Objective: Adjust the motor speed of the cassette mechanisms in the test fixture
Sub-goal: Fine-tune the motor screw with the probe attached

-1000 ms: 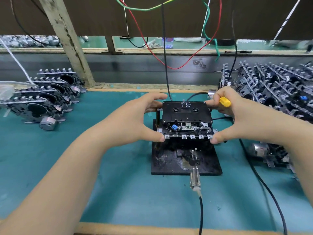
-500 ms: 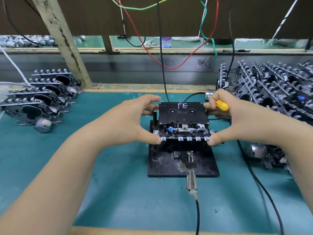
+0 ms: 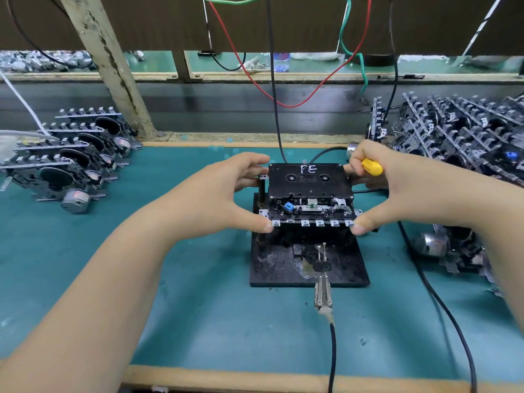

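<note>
While both hands clasp it from either side, a black cassette [image 3: 309, 181] marked "FE" in white sits on top of the mechanism [image 3: 310, 212], which rests in the black fixture [image 3: 307, 259] at mid-desk [image 3: 198, 321]. Left hand [image 3: 224, 198] pinches the mechanism's left end, thumb at the front tab strip, fingers curled behind. Right hand [image 3: 397, 191] does likewise on the right end, and also holds a yellow-handled screwdriver [image 3: 372, 167] against the palm. A blue part [image 3: 289, 206] shows under the cassette's front edge. A metal probe [image 3: 322, 290] on a black cable [image 3: 332, 355] lies off the fixture's front edge. Finished-looking mechanisms [image 3: 71, 163] are lined up at far left; a bigger heap [image 3: 465, 137] crowds the right. Red [image 3: 317, 89], green and black wires hang behind
</note>
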`<state>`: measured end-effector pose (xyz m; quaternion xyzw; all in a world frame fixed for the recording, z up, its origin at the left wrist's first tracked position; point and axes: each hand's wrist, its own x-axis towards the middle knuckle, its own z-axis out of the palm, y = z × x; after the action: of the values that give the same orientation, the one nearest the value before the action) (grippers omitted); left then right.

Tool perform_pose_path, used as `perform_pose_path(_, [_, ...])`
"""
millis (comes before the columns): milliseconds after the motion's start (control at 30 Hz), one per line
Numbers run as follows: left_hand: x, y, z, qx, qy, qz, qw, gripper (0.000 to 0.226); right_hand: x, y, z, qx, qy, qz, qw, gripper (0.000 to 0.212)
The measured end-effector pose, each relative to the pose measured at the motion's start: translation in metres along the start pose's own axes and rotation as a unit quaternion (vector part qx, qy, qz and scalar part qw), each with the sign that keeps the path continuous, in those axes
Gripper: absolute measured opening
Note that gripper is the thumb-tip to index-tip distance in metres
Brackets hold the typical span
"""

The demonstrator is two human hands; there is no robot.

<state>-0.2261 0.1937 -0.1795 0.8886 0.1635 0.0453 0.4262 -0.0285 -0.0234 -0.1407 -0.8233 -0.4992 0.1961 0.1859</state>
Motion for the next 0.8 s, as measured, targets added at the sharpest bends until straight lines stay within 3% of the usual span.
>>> perform_pose_path(567, [-0.008, 0.004, 0.003, 0.014, -0.005, 0.003, 1.0, 0.097, -0.004, 0.002, 0.004, 0.067, -0.006, 0.016, 0.998, 0.066])
perform_pose_path(800, [-0.033, 0.016, 0.03, 0.042, 0.091, 0.125, 0.987, 0.052, -0.017, 0.004, 0.017, 0.102, 0.014, -0.011, 0.995, 0.072])
